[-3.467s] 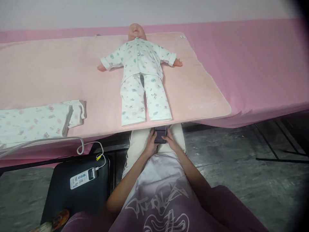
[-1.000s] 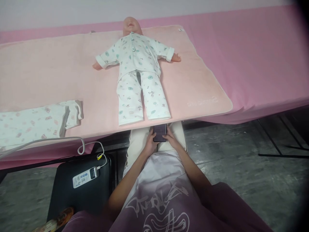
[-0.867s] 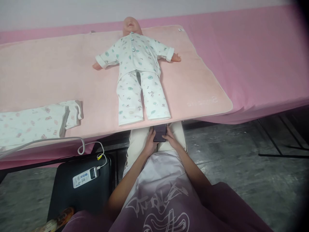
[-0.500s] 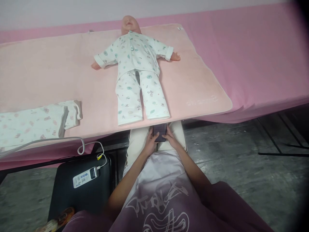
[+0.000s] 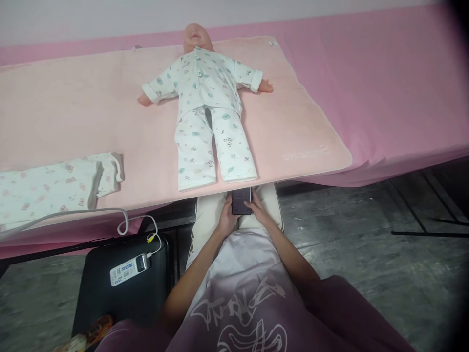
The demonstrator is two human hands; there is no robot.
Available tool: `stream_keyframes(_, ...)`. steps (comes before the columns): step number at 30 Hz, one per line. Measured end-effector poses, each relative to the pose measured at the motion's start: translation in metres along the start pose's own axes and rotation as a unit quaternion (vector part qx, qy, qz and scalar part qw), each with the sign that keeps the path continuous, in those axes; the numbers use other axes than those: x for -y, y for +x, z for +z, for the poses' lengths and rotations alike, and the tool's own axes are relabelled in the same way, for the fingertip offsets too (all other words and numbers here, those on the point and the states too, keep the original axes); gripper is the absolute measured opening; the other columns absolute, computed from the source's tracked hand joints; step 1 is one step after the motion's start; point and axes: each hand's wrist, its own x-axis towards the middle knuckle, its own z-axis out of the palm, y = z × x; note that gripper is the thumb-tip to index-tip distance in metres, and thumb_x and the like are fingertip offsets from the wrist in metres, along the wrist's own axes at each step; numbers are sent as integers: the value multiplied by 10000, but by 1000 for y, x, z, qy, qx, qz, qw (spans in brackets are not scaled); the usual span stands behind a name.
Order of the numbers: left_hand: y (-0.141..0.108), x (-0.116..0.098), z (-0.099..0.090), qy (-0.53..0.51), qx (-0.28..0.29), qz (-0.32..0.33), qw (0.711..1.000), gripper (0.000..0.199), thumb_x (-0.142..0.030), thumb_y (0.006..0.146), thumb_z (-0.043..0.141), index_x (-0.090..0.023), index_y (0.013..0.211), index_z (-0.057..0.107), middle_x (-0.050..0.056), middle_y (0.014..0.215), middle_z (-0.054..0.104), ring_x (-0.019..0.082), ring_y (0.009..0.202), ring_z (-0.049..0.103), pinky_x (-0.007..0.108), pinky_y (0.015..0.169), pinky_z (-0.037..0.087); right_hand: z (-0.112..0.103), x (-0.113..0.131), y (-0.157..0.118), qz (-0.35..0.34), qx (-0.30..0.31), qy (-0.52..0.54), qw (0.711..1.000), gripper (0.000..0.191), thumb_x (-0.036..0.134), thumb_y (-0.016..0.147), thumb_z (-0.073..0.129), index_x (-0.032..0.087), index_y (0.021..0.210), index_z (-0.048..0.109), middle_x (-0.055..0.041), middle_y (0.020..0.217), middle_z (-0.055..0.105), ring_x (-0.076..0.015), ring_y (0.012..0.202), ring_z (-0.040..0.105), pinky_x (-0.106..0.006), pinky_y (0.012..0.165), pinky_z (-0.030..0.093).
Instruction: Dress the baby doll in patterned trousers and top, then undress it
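A dark phone (image 5: 242,201) is held low in my lap, just below the table's front edge. My left hand (image 5: 227,215) grips its left side, and my right hand (image 5: 258,209) grips its right side with the thumb over the lower screen. Above them on the table lies a doll (image 5: 198,39) on its back, arms spread, dressed in a white patterned top (image 5: 208,83) and matching trousers (image 5: 216,146). The trouser cuffs reach close to the table edge, just above my hands.
A folded white patterned garment (image 5: 47,188) lies on the pink mat (image 5: 293,122) at the left. On a black stool (image 5: 120,303) rests a white device (image 5: 130,270) with a cable (image 5: 157,230). Black metal legs (image 5: 414,215) stand at the right.
My left thumb has moved off the phone's screen toward its left side. The doll and clothes have stayed in place.
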Motion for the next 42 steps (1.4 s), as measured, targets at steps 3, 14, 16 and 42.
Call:
stream_keyframes(3, -2, -2, 3, 8, 3, 5, 1000, 673, -592, 900, 898, -304, 1489, 747, 63, 1620, 682, 327, 1579, 569, 424, 1208, 583, -3, 7, -3, 6, 15, 9, 1000, 779, 503, 880, 791, 311, 1608, 594, -66, 1593, 678, -327, 1541, 575, -489, 1402, 389)
stream_keyframes(14, -5, -4, 11, 51, -4, 33, 998, 678, -641, 884, 938, -317, 1458, 779, 97, 1658, 658, 350, 1597, 572, 467, 1234, 579, -3, 7, -5, 10, 36, 32, 999, 888, 458, 850, 770, 333, 1695, 526, -42, 1648, 659, -312, 1575, 574, -491, 1399, 403)
stream_keyframes(16, -6, -6, 11, 41, 15, 28, 999, 675, -617, 888, 943, -308, 1463, 771, 98, 1647, 670, 355, 1572, 600, 475, 1232, 583, -4, 4, -4, 15, 34, 36, 999, 874, 458, 846, 757, 331, 1682, 537, -43, 1654, 655, -319, 1579, 574, -502, 1402, 398)
stream_keyframes(42, -12, -10, 7, 59, 45, -1, 997, 755, -451, 852, 982, -311, 1544, 716, 86, 1587, 714, 355, 1512, 649, 493, 1253, 570, -5, -1, -2, 2, 25, 22, 999, 933, 623, 892, 837, 303, 1708, 517, -77, 1595, 672, -314, 1496, 604, -455, 1334, 468)
